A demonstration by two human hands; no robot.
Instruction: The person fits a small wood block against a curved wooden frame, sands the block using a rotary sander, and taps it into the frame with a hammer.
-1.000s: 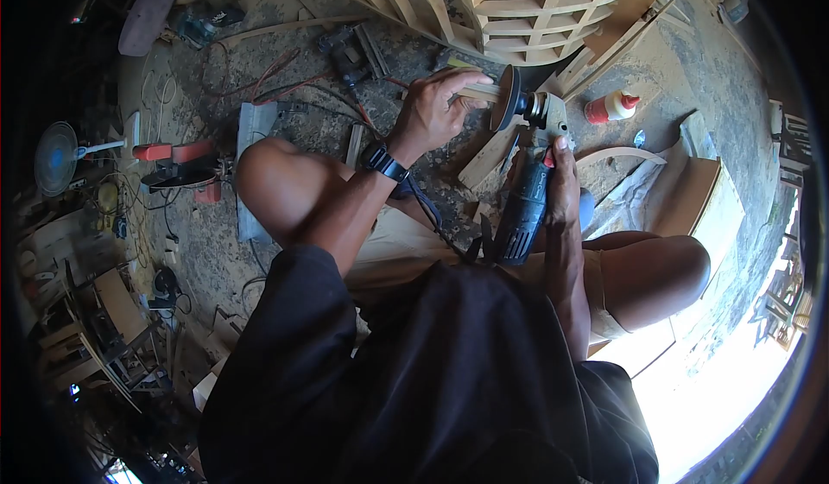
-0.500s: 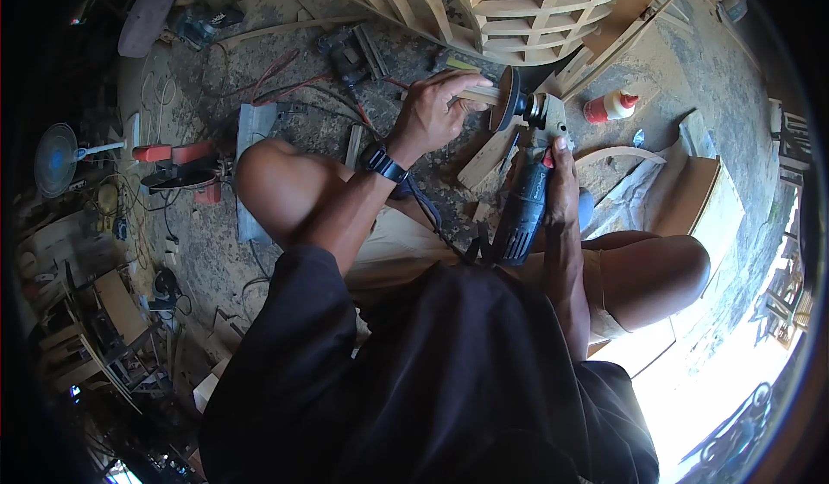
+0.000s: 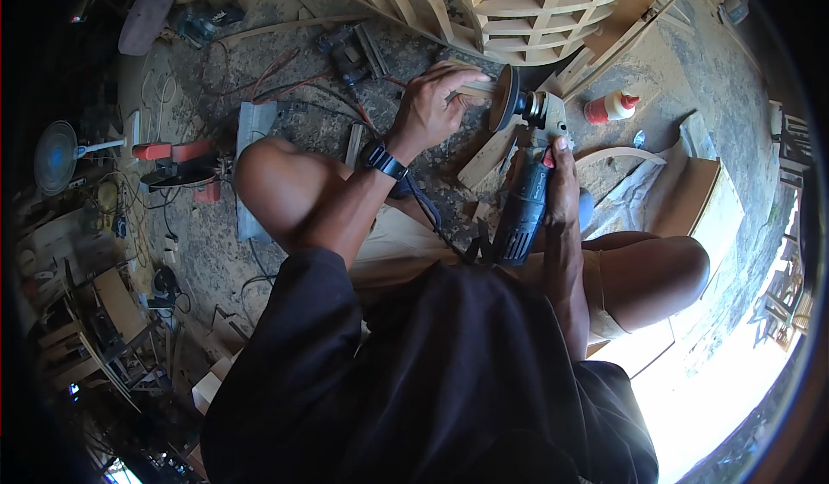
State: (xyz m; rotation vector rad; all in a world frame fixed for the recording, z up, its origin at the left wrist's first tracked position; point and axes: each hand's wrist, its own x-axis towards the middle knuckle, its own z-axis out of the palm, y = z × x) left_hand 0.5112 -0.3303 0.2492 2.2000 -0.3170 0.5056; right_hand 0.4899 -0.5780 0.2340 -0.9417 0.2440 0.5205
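My left hand [image 3: 429,104], with a dark watch on its wrist, is closed around a small piece of wood [image 3: 475,89]. The wood's right end meets the face of a round sanding disc [image 3: 504,99], or comes very close to it; the exact contact is hard to make out. That disc is mounted on an angle grinder [image 3: 524,199] with a dark blue body and metal head. My right hand [image 3: 561,182] grips the grinder along its right side, thumb near the head. The tool's rear end is close to my lap.
A ribbed wooden frame [image 3: 544,28] stands ahead. A red-and-white glue bottle [image 3: 610,107] lies to the right, near a curved wooden strip [image 3: 617,152]. Another power tool [image 3: 352,55] and cables lie ahead left. A wooden board [image 3: 490,158] rests below the disc. A fan [image 3: 57,158] is far left.
The piece of wood has turned slightly against the disc, and my left fingers have shifted a little with it. The grinder and my right hand stay almost in place.
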